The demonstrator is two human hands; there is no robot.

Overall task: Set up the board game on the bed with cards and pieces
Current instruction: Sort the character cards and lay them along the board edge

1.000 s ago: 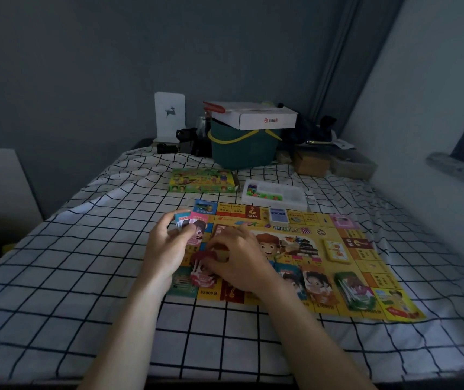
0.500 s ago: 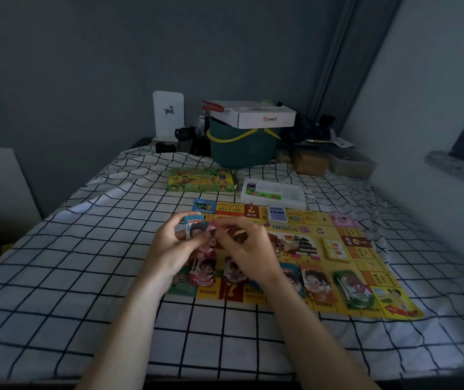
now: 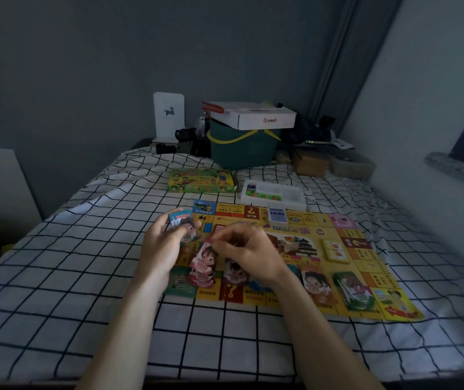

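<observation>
A yellow game board [image 3: 338, 229] lies flat on the checked bed. My left hand [image 3: 160, 249] grips a small stack of character cards [image 3: 184, 222] above the board's left edge. My right hand [image 3: 249, 251] pinches one pink card [image 3: 204, 258] by its top corner, just right of the stack. Below it a pink card pile [image 3: 202, 278] rests on the board. More card piles sit along the near edge: an orange one [image 3: 316, 285] and a green one [image 3: 353, 289]. A blue deck [image 3: 276, 215] and a yellow deck [image 3: 335, 250] lie farther back.
Behind the board are the green game box [image 3: 201, 181] and a white tray [image 3: 292, 197] with coloured pieces. A green basket [image 3: 242, 149] topped by a white carton [image 3: 253, 118] stands at the bed's head. A wall runs along the right side.
Both hands rose from the board's left side. My right hand left the pile and now pinches a pink card drawn from the stack in my left hand.
</observation>
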